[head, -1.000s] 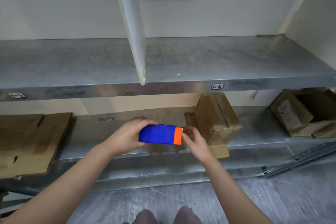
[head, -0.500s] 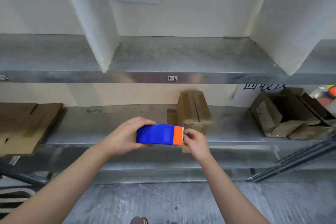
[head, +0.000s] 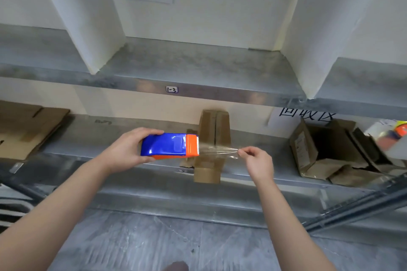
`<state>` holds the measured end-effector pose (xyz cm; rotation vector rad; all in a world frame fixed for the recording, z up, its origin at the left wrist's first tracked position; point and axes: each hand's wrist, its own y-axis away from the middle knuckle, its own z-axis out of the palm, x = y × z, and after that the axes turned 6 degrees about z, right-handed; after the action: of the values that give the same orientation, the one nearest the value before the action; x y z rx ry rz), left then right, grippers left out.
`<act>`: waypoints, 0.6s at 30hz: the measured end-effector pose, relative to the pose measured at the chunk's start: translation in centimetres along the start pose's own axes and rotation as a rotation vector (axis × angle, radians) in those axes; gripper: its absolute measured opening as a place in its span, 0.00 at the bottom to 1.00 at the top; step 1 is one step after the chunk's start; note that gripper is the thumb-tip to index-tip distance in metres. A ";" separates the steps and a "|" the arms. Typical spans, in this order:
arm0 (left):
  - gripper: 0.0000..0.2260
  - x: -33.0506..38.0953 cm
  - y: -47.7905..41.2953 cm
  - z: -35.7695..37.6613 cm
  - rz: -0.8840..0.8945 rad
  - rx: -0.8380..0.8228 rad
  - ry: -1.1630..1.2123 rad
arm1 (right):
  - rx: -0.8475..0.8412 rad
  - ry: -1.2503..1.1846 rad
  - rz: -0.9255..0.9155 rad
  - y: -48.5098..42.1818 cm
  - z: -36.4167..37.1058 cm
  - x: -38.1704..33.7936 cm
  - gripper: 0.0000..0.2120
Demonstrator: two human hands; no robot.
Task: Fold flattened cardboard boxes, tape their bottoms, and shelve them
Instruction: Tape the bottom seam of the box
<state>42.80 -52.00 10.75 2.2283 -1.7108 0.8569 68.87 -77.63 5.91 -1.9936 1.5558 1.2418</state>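
**Head view, shelving bay.** A metal upper shelf (head: 198,66) carries 2 white dividers (head: 88,17) and a label (head: 171,89) reading "1-3". It spans the frame above a lower shelf (head: 110,136).

On the lower shelf, flattened cardboard (head: 28,132) lies at the left. A folded cardboard box (head: 212,125) stands near the middle, with 1 flap overhanging the front edge. A torn open box (head: 326,152) lies at the right, below a paper sign (head: 306,114).

Both hands work in front of the lower shelf.
- **Left hand:** the left hand (head: 125,152) grips the blue body of the tape dispenser (head: 169,146), whose orange cutter end points right.
- **Right hand:** the right hand (head: 256,161) pinches the free end of the clear tape strip (head: 218,152) between thumb and fingertips, with the other fingers curled.
- **Tape:** the strip runs taut from the cutter teeth to the pinch. It crosses the face of the folded cardboard box and partly veils it.

**Change from 0.5 s earlier.** The right fingers then touched the orange end. They now sit well to its right, with tape drawn out between. The left grip is unchanged. The label appears further left in the view.

**Limits.**
- The upper shelf edge cuts the sign's characters.
- An orange-and-white object (head: 394,136) at the right border is blurred and cropped.
- The flattened cardboard runs off the left border.
- A dark shape at the bottom edge cannot be identified.
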 end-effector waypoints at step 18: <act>0.34 -3.0 -5.4 1.1 -0.157 -0.181 0.021 | -0.197 -0.011 0.223 -6.5 2.9 1.4 0.04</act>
<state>47.75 -48.41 9.12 2.1892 -1.5149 0.6593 73.50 -74.18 1.55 -1.9647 1.7492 1.5436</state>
